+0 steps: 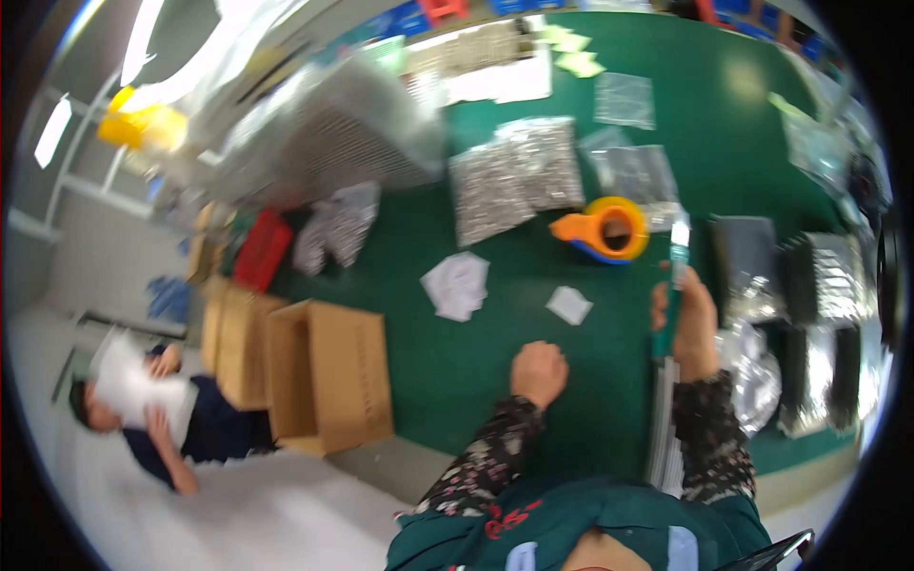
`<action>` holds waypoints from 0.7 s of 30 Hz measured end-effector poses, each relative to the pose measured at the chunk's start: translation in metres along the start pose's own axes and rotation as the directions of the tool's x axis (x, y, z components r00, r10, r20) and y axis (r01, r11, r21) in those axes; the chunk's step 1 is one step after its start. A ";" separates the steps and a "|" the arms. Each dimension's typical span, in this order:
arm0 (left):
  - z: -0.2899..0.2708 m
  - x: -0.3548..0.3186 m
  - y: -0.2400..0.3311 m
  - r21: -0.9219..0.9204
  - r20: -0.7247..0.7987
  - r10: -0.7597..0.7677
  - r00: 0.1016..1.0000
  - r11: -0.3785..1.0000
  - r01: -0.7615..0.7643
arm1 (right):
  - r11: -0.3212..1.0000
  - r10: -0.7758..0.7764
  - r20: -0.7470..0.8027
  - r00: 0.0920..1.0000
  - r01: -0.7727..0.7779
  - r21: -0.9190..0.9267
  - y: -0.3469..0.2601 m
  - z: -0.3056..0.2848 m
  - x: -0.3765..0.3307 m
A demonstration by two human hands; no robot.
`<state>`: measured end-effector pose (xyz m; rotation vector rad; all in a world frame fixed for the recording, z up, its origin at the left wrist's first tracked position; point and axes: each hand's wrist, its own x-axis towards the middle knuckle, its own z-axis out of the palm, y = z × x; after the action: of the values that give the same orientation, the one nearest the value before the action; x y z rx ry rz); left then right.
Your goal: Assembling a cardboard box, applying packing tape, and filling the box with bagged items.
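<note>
- Our right hand (693,324) grasps a slim teal tool (672,305), upright in view over the table's right half, near the orange tape ring (635,226); blur smears its pale tip, and the fingers cover part of its body, so we cannot tell its exact kind.
- Our left hand (540,373) is curled into a fist, just below a small white square (569,305); we cannot tell whether anything is inside it.
- Below the tool, pale striped strips (664,438) run down beside our right forearm; their lower end is hard to make out.
- The large clear bag (352,124) is too smeared for us to read its contents; the packets of silvery pieces (519,176) beside it are blurred too.
- Beneath all this we see a green tabletop (609,419); white slips (457,285) lie near its middle, dark wrapped packs (749,262) at its right.
- In the room to our left, a seated co-worker (214,409) holds something white, beyond an open carton (354,376); the floor (314,523) is pale.
</note>
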<state>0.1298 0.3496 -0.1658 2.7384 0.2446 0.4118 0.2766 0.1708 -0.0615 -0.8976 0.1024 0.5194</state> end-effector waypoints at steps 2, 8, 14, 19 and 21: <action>0.000 0.000 0.005 -0.018 -0.004 -0.030 1.000 0.999 0.030 | 0.998 0.028 -0.057 0.998 -0.031 -0.051 -0.003 -0.002 -0.002; -0.002 -0.005 -0.005 -0.038 -0.053 -0.018 0.998 0.999 0.016 | 0.952 0.176 -0.273 0.946 -0.235 -0.199 0.005 0.011 0.008; -0.004 0.000 -0.003 -0.027 -0.045 -0.012 0.999 1.000 0.011 | 0.986 0.066 -0.190 0.980 -0.094 -0.141 0.015 -0.002 0.016; 0.001 0.002 0.001 -0.019 -0.038 -0.008 0.999 1.000 0.007 | 0.983 0.075 -0.312 0.947 -0.122 -0.134 0.015 -0.019 0.039; -0.004 0.002 -0.001 -0.001 -0.003 -0.008 1.000 1.000 0.008 | 0.974 -0.053 -0.332 0.942 -0.024 -0.223 0.021 -0.041 0.065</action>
<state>0.1302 0.3516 -0.1624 2.7354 0.2561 0.4142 0.3293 0.1748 -0.1217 -1.2043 0.3541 0.3630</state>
